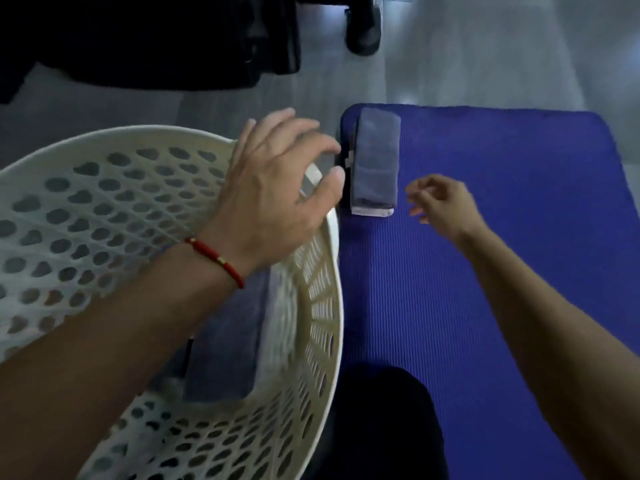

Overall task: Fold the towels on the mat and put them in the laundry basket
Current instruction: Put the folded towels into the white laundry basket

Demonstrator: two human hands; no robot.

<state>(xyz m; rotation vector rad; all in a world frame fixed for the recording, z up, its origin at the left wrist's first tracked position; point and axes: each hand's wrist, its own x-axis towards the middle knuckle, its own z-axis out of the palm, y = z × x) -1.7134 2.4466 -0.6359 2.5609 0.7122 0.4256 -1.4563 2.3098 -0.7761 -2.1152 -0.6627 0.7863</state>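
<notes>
Left hand (273, 188) hovers over the far rim of the laundry basket (332, 271), fingers spread and loosely bent, holding nothing; a red bracelet (216, 259) sits on that wrist. Right hand (441, 206) hangs above the mat (502, 237), fingers relaxed and slightly curled, also empty, just right of the folded towel (375, 164). That towel is a grey, narrow, folded bundle lying near the mat's far left corner, its near end showing a pale hem, its left edge close to the basket rim; both hands flank it without touching it. Inside the basket a second grey towel (225, 341) lies flat on the bottom, partly hidden by the left forearm. The basket is white perforated plastic, beside the mat's left edge. A dark-clothed knee (381, 410) shows at the bottom centre; dark furniture (156, 39) and a castor wheel (363, 26) sit on the grey floor beyond. Judgement: folding looks done for the mat towel, and it awaits transfer. It should be light, soft and floppy, not slippery, not fragile, but the layers will likely splay if lifted by one edge. Best hold is probably both long sides, or one hand under the middle with thumb on top, to keep the fold together during the short move left into the basket.
</notes>
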